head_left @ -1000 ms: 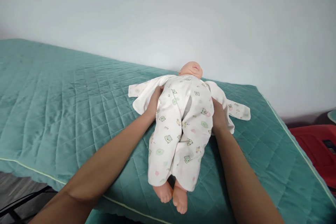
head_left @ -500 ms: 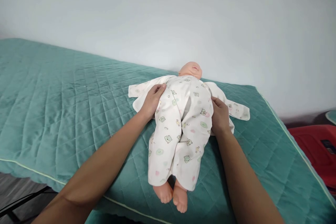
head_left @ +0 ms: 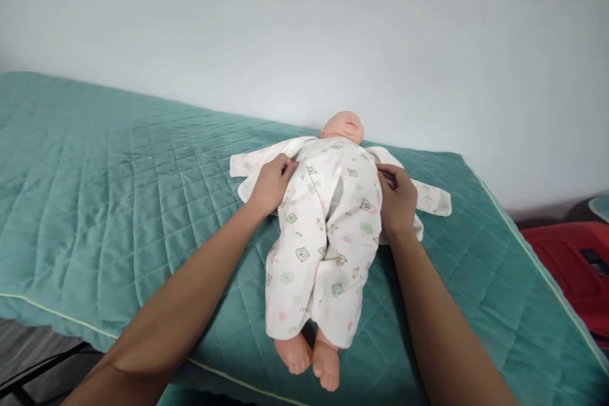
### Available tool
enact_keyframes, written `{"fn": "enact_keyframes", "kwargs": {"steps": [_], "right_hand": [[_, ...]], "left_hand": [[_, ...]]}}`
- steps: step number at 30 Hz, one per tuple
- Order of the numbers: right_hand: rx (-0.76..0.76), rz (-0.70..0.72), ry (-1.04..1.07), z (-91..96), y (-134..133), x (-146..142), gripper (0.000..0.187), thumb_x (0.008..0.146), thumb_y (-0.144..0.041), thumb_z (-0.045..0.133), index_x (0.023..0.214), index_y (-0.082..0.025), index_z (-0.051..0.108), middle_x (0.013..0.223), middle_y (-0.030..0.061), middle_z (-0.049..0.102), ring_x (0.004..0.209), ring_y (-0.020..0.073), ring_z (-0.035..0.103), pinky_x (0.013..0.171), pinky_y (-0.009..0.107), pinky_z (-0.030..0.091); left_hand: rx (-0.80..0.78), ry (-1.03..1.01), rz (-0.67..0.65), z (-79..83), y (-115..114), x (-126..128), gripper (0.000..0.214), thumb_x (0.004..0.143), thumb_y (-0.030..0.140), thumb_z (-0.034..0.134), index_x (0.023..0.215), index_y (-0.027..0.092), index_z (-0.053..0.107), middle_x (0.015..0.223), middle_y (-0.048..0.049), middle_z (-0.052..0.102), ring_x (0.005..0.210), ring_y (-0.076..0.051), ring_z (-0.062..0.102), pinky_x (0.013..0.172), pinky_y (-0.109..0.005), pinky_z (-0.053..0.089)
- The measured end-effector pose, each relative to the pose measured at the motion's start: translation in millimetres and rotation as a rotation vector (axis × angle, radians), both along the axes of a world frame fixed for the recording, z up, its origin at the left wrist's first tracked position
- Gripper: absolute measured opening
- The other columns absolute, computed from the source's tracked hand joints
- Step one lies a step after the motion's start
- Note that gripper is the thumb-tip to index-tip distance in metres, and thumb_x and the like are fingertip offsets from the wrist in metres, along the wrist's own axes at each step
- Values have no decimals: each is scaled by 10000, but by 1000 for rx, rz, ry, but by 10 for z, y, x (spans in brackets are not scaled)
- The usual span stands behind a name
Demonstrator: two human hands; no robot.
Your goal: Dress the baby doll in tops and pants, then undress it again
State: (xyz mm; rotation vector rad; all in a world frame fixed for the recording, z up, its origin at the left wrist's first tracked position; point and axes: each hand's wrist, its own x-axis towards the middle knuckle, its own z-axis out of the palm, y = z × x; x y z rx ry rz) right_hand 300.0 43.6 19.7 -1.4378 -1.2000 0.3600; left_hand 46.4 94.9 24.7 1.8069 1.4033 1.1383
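A baby doll (head_left: 343, 127) lies on its back, its head toward the wall and its bare feet pointing at me. White baby trousers (head_left: 328, 235) printed with green bears cover its legs and belly. Under it a matching white baby shirt (head_left: 434, 198) is spread, with sleeves out to both sides. At the trousers' left edge, near the waist, my left hand (head_left: 272, 184) is closed on the cloth, its fingertips partly hidden. My right hand (head_left: 398, 200) pinches the right side of the waist between thumb and curled fingers.
A green quilted cover (head_left: 118, 203) with pale piping lies beneath the doll, against a white wall (head_left: 285, 32). Beyond its right edge stands a red plastic object (head_left: 571, 273). A dark metal bar (head_left: 42, 368) shows at lower left above a grey floor.
My right hand has moved slightly up along the trousers' side toward the waist, its fingers bent more. My left hand has curled its fingers a little at the waist edge. The doll lies nearly unchanged.
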Motion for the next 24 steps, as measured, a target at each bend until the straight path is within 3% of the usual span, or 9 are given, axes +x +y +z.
{"fn": "enact_keyframes", "kwargs": {"steps": [8,14,18,24], "right_hand": [[-48,43,-117,3,45,51,274,873,-406,605,1057,-235,716,1106,59,716,988,223,634,903,382,513],[46,41,-325,48,168,64,179,891,-349,539,926,-250,684,1058,61,682,1003,231,600,908,388,483],[56,90,-308,68,290,69,152,882,-355,543,825,-248,637,1094,56,680,1075,240,583,986,416,442],[-47,224,-313,121,446,126,263,906,-385,491,698,-241,562,1126,63,686,1064,239,590,976,412,442]], "left_hand": [[-14,-74,-39,-29,-4,39,209,939,357,520,773,234,554,748,-4,610,745,-197,519,757,-327,394],[-33,-112,4,-73,-16,102,166,953,386,513,981,253,608,949,-43,685,922,-251,599,865,-349,415],[-45,-126,-19,-76,-10,107,203,949,397,521,1011,247,644,951,-53,698,964,-268,609,900,-355,416],[-49,-73,-41,-68,16,99,256,963,423,485,1039,259,667,959,-61,725,983,-285,613,908,-387,436]]}}
